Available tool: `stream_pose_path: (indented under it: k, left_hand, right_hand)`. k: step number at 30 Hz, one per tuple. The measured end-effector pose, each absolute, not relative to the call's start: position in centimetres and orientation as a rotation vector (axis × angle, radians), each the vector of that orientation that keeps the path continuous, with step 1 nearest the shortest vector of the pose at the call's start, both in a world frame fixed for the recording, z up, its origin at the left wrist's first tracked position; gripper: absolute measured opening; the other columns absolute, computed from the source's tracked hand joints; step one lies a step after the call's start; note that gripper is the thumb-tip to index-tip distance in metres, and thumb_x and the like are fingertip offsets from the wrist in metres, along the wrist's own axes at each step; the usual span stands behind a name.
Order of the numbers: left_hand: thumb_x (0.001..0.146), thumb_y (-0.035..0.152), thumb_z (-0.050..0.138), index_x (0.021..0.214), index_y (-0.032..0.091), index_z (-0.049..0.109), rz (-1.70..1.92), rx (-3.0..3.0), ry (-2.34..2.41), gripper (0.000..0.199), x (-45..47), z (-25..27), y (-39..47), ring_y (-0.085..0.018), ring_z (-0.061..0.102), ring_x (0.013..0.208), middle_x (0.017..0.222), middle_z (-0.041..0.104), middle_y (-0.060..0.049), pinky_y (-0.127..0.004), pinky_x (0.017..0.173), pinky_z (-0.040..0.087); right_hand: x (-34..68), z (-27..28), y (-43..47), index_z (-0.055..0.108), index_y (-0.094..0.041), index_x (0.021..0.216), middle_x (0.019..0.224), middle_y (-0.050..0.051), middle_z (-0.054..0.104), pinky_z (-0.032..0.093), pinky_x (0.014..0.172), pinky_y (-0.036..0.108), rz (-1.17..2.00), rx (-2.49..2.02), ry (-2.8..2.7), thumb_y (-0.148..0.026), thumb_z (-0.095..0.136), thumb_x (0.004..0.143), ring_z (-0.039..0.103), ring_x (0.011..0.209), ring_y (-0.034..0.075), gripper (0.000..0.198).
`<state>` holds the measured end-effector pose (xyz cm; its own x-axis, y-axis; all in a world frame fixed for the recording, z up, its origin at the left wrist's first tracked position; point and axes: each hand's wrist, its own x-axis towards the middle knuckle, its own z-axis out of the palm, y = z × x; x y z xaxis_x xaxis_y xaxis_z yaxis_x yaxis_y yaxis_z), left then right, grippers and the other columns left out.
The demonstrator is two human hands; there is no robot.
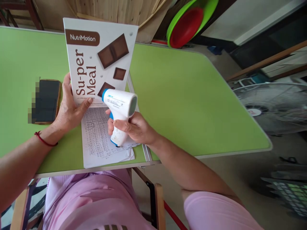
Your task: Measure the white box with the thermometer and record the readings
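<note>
My left hand (pixel 72 107) grips the lower left corner of a white box (pixel 92 60), thumb on its front and fingers behind. Brown lettering reading "NutriMotion Su-per Meal" and pictures of chocolate pieces cover its face. In my right hand (pixel 134 127) is a white and blue infrared thermometer (pixel 120 105), gripped by its handle. Its blue-rimmed end is toward the box, overlapping the box's lower right part in view; whether they touch I cannot tell. Below the box lie handwritten paper sheets (pixel 96 143), partly hidden by the thermometer and my right hand.
A phone (pixel 48 100) in a brown case lies left of my left hand on the green table (pixel 182 102). Beyond the table stand green (pixel 211 9) and red basins (pixel 187 28). A fan (pixel 254 108) is at the right, past the table edge.
</note>
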<state>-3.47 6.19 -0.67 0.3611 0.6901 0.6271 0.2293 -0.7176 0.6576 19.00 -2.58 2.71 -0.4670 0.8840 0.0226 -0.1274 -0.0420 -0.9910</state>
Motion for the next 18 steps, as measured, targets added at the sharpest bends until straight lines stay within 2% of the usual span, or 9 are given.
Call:
stream_pose_path:
  k: [6, 8, 13, 18]
  left_hand:
    - [0.093, 0.047, 0.065, 0.151, 0.025, 0.018, 1.338, 2.193, 0.757, 0.077, -3.6, -0.65, 6.34, -0.033, 0.054, 0.125, 0.14, 0.047, -0.016, -0.05, 0.102, 0.052]
    - [0.093, 0.046, 0.065, 0.15, 0.025, 0.019, 1.343, 2.195, 0.746, 0.077, -3.58, -0.74, 6.39, -0.032, 0.053, 0.126, 0.141, 0.046, -0.016, -0.049, 0.103, 0.051]
    - [0.091, 0.05, 0.066, 0.148, 0.024, 0.019, 1.344, 2.174, 0.767, 0.078, -3.57, -0.99, 6.44, -0.032, 0.052, 0.127, 0.141, 0.045, -0.016, -0.049, 0.105, 0.049]
    - [0.091, 0.051, 0.066, 0.147, 0.024, 0.02, 1.341, 2.179, 0.773, 0.077, -3.63, -1.02, 6.45, -0.032, 0.053, 0.126, 0.142, 0.044, -0.017, -0.048, 0.104, 0.05]
  right_hand:
    - [19.21, 2.82, -2.7, 0.056, -0.016, 0.103, 0.093, 0.002, 0.057, 0.058, 0.083, 0.033, 1.745, -0.773, -1.371, -0.029, 0.067, 0.086, 0.06, 0.086, 0.012, 0.024]
    - [19.2, 2.9, -2.75, 0.056, -0.016, 0.099, 0.093, 0.003, 0.058, 0.056, 0.08, 0.031, 1.712, -0.82, -1.386, -0.027, 0.072, 0.083, 0.06, 0.086, 0.012, 0.025]
    - [18.78, 2.67, -2.55, 0.055, -0.017, 0.101, 0.087, 0.001, 0.058, 0.053, 0.07, 0.029, 1.702, -0.934, -1.32, -0.03, 0.084, 0.071, 0.059, 0.078, 0.012, 0.043]
    - [18.34, 2.44, -2.46, 0.058, -0.018, 0.094, 0.085, 0.0, 0.059, 0.053, 0.072, 0.029, 1.694, -0.968, -1.292, -0.035, 0.086, 0.068, 0.059, 0.075, 0.011, 0.042]
